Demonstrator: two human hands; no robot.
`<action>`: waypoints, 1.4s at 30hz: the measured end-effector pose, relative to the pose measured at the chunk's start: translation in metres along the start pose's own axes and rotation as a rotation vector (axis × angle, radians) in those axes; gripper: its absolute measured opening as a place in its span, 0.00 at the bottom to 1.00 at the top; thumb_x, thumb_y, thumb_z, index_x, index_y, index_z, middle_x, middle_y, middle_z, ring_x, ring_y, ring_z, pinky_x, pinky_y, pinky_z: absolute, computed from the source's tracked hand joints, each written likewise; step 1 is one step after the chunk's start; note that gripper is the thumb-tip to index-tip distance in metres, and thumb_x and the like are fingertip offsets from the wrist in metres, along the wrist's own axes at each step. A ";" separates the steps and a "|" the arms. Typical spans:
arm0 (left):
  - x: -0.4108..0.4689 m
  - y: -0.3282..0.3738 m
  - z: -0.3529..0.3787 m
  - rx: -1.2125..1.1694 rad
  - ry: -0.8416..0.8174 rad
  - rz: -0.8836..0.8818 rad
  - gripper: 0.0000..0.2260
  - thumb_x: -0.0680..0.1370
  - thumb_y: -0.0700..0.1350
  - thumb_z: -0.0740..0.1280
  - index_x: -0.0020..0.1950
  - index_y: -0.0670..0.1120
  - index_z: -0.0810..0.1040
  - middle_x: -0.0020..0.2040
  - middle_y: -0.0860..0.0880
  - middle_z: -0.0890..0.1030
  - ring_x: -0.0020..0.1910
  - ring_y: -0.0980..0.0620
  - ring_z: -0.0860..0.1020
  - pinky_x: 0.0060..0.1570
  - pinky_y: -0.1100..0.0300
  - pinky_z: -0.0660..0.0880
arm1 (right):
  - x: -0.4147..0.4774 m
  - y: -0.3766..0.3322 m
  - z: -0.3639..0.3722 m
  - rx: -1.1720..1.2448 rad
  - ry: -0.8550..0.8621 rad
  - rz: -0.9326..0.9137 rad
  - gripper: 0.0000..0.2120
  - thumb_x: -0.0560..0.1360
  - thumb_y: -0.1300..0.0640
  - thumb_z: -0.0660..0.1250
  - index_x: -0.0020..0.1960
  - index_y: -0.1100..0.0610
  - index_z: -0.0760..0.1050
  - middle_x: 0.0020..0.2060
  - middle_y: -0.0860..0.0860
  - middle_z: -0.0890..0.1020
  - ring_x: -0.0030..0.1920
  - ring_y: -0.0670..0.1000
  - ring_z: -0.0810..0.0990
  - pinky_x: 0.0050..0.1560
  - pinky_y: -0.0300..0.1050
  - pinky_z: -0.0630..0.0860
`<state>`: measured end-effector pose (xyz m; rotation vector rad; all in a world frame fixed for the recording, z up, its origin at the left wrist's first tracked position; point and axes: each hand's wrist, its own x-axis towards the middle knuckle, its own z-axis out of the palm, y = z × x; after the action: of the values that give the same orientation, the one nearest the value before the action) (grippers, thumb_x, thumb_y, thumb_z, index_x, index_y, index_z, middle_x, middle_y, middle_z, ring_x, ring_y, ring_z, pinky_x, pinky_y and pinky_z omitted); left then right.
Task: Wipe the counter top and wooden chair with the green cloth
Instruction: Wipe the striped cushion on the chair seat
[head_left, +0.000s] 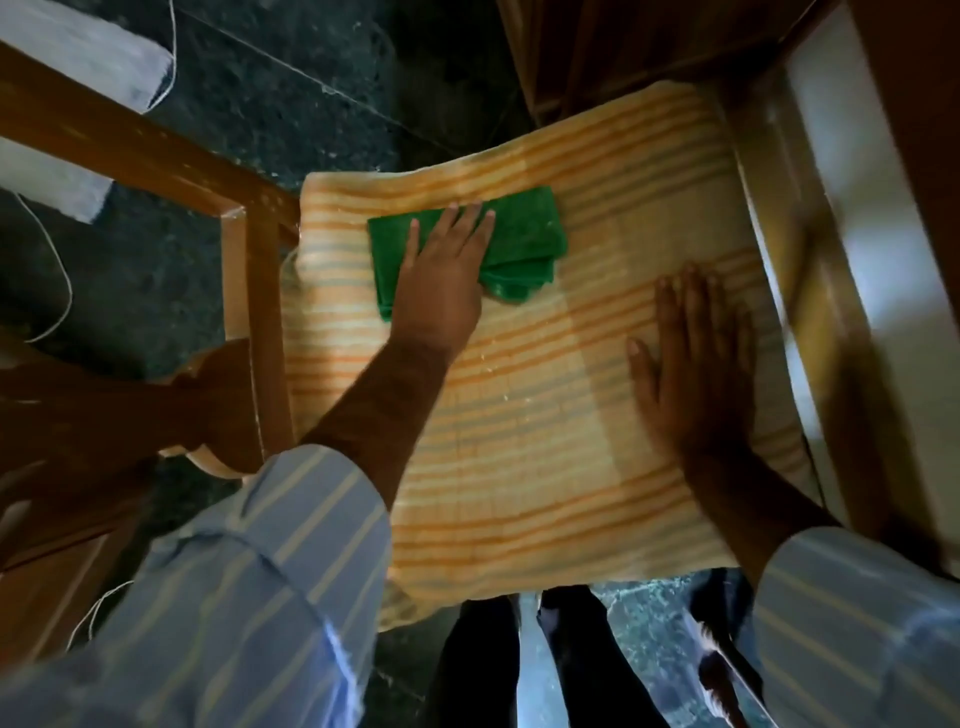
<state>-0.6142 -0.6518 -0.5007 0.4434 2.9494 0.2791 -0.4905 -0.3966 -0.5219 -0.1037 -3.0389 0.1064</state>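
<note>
Pressing flat on the green cloth (498, 249), the left hand (441, 280) lies palm down with its fingers spread, gripping nothing but pinning the folded cloth against the striped cushion (519, 415) at the centre of the frame. Part of the cloth shows to the right of the fingers and a strip shows to the left of the wrist. In the right half of the frame, the right hand (696, 364) rests open and flat on the same cushion, well apart from the cloth and holding nothing. The cushion, yellow with orange and pale bands, covers the seat of the wooden chair (249, 291), whose brown armrest frame runs along the left of the frame. Both forearms come out of rolled, blue-striped sleeves (270, 571) at the bottom. Dark mottled floor (291, 88) fills the upper left.
</note>
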 end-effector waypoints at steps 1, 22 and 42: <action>-0.002 0.008 0.001 -0.044 0.025 -0.028 0.34 0.73 0.32 0.64 0.79 0.46 0.63 0.80 0.48 0.62 0.79 0.46 0.58 0.77 0.42 0.51 | 0.000 0.000 0.001 -0.004 0.003 -0.001 0.31 0.87 0.41 0.50 0.85 0.55 0.58 0.85 0.58 0.60 0.85 0.61 0.59 0.84 0.63 0.55; -0.089 -0.013 -0.077 -0.317 0.451 -0.476 0.22 0.77 0.37 0.59 0.72 0.45 0.72 0.64 0.44 0.79 0.64 0.47 0.76 0.64 0.59 0.70 | -0.001 -0.001 0.002 -0.028 0.022 0.000 0.32 0.87 0.39 0.48 0.86 0.55 0.56 0.86 0.57 0.58 0.86 0.60 0.56 0.85 0.62 0.52; -0.220 0.049 -0.033 -0.413 0.141 -0.744 0.20 0.76 0.34 0.68 0.68 0.41 0.76 0.57 0.40 0.82 0.56 0.39 0.81 0.57 0.47 0.76 | -0.002 -0.002 0.004 -0.061 0.067 -0.008 0.32 0.87 0.41 0.52 0.86 0.56 0.56 0.85 0.58 0.60 0.86 0.61 0.57 0.84 0.62 0.53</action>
<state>-0.3979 -0.6780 -0.4327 -0.7285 2.8167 0.8001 -0.4891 -0.3991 -0.5262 -0.0974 -2.9755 0.0089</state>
